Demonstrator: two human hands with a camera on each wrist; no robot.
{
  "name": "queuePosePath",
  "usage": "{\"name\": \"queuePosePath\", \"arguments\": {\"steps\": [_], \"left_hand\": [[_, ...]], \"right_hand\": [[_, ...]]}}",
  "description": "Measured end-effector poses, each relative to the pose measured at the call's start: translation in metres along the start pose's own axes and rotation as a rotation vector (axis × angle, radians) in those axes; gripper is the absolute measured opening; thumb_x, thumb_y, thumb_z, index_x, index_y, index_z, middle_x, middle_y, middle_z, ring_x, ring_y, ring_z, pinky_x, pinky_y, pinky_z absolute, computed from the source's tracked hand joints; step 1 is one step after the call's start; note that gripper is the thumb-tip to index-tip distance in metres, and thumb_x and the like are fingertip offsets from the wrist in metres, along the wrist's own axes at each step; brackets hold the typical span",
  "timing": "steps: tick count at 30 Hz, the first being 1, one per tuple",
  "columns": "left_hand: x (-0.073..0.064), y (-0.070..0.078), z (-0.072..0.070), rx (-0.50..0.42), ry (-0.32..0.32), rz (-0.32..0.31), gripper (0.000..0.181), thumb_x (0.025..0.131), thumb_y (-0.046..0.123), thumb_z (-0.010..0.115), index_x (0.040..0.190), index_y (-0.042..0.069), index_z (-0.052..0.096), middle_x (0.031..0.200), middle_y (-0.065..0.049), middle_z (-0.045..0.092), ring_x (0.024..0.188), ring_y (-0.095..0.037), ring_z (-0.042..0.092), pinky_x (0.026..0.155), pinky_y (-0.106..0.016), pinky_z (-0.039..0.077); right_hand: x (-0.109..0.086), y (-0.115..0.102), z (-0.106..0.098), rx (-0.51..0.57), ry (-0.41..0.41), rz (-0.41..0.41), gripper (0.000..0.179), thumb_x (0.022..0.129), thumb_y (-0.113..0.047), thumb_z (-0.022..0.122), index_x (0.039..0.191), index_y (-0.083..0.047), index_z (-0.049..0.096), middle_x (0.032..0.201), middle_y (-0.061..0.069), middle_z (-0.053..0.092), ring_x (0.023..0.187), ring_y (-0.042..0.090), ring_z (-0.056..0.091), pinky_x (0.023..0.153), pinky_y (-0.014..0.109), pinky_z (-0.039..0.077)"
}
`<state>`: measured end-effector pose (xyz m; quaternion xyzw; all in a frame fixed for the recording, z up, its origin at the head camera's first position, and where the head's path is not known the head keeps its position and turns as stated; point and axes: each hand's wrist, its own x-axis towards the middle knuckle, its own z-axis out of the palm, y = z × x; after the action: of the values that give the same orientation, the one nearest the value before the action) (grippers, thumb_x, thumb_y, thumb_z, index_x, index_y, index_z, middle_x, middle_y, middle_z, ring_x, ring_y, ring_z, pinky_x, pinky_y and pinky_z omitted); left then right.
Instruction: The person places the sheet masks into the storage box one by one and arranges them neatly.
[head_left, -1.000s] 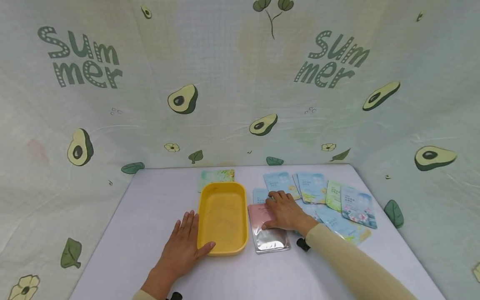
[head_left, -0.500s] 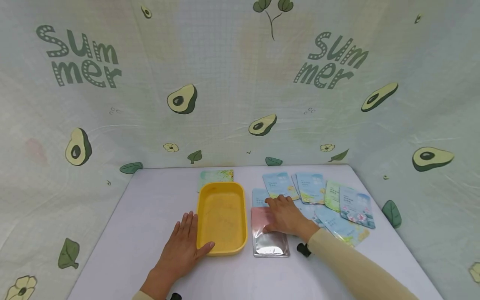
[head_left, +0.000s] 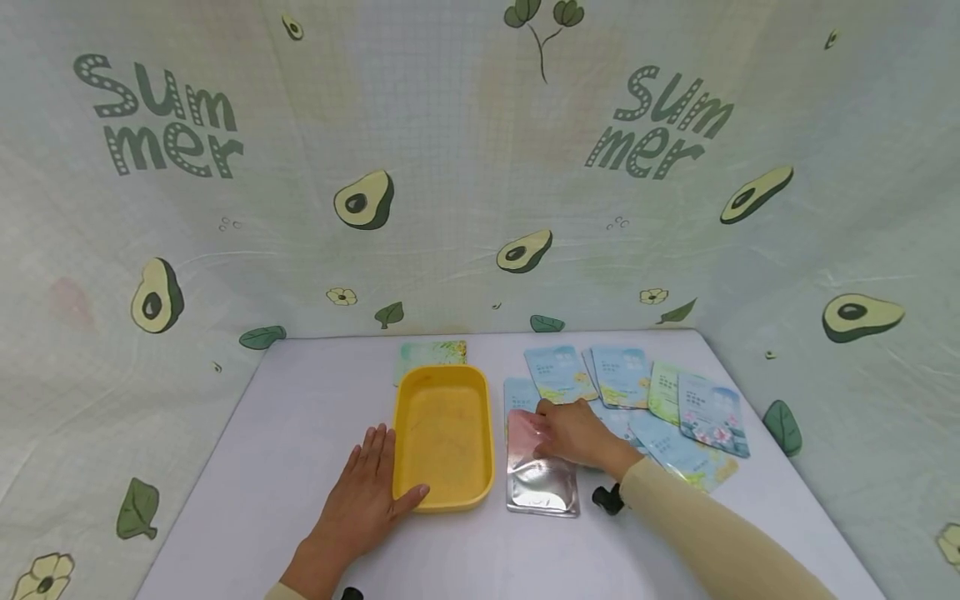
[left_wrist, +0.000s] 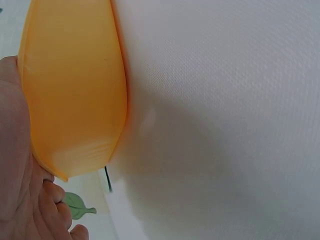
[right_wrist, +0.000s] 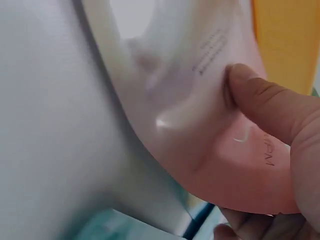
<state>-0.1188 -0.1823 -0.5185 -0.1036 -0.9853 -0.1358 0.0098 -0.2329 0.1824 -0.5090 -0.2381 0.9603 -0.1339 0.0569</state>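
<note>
My right hand [head_left: 576,433] pinches the upper right part of a pink and silver sheet mask packet [head_left: 542,486]. In the right wrist view the thumb [right_wrist: 265,100] presses on its printed face, fingers curl behind it, and the packet [right_wrist: 200,165] bends at the pink end. My left hand [head_left: 362,492] lies along the left side of a yellow tray [head_left: 491,433], fingers straight, thumb over the near rim. The left wrist view shows the tray's outer wall [left_wrist: 75,100] beside the palm.
Several blue sheet mask packets [head_left: 622,371] lie spread at the right, with a green one [head_left: 664,387] and a flowered one [head_left: 712,417] among them. Another green packet [head_left: 431,352] lies behind the tray. A patterned cloth [head_left: 450,167] hangs behind the white table [head_left: 277,433].
The pink and silver packet has shifted slightly right and toward me and straightened. My right fingers have drawn in from spread on it to a pinch. The left hand stays at the tray.
</note>
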Motion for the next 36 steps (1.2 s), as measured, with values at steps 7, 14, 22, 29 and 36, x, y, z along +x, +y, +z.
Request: {"name": "queuePosePath", "arguments": {"steps": [7,14,22,29,36], "left_hand": [[-0.002,0.000,0.000,0.004,0.013,0.014,0.104,0.101,0.073,0.049,0.164,-0.007,0.024,0.172,-0.026,0.024,0.161,-0.041,0.020,0.128,-0.060,0.025],[-0.002,0.000,-0.001,-0.013,0.001,0.002,0.105,0.101,0.072,0.050,0.164,-0.007,0.023,0.172,-0.025,0.023,0.162,-0.041,0.020,0.129,-0.060,0.024],[0.000,0.000,0.000,-0.027,-0.009,0.000,0.104,0.102,0.069,0.052,0.164,-0.007,0.021,0.173,-0.025,0.021,0.162,-0.041,0.018,0.129,-0.059,0.024],[0.003,0.000,0.000,-0.027,-0.035,-0.004,0.105,0.102,0.071,0.049,0.165,-0.007,0.018,0.173,-0.025,0.019,0.163,-0.041,0.016,0.129,-0.060,0.023],[0.002,0.001,-0.002,-0.043,-0.064,-0.014,0.106,0.102,0.069,0.050,0.165,-0.008,0.015,0.174,-0.026,0.018,0.163,-0.041,0.015,0.129,-0.060,0.023]], "right_hand": [[-0.002,0.004,-0.028,0.191,-0.047,0.066,0.058,0.093,-0.008,0.070,0.146,-0.008,0.044,0.056,-0.002,0.051,0.046,0.011,0.037,0.049,0.030,0.034],[-0.004,0.006,-0.033,0.388,0.177,0.232,0.071,0.092,-0.013,0.078,0.152,-0.015,0.040,0.076,0.016,0.067,0.061,0.021,0.053,0.058,0.033,0.046],[-0.005,0.010,-0.021,0.310,0.378,0.126,0.059,0.103,-0.015,0.070,0.151,-0.014,0.036,0.058,0.006,0.051,0.049,0.016,0.042,0.051,0.031,0.040],[-0.001,0.014,-0.019,0.419,0.349,0.190,0.014,0.106,-0.011,0.063,0.120,-0.008,0.061,0.112,0.016,0.076,0.080,0.022,0.066,0.072,0.036,0.056],[0.000,0.017,-0.022,0.790,0.109,0.393,0.038,0.091,-0.003,0.077,0.128,-0.001,0.068,0.140,0.025,0.061,0.097,0.028,0.064,0.075,0.037,0.060]]}}
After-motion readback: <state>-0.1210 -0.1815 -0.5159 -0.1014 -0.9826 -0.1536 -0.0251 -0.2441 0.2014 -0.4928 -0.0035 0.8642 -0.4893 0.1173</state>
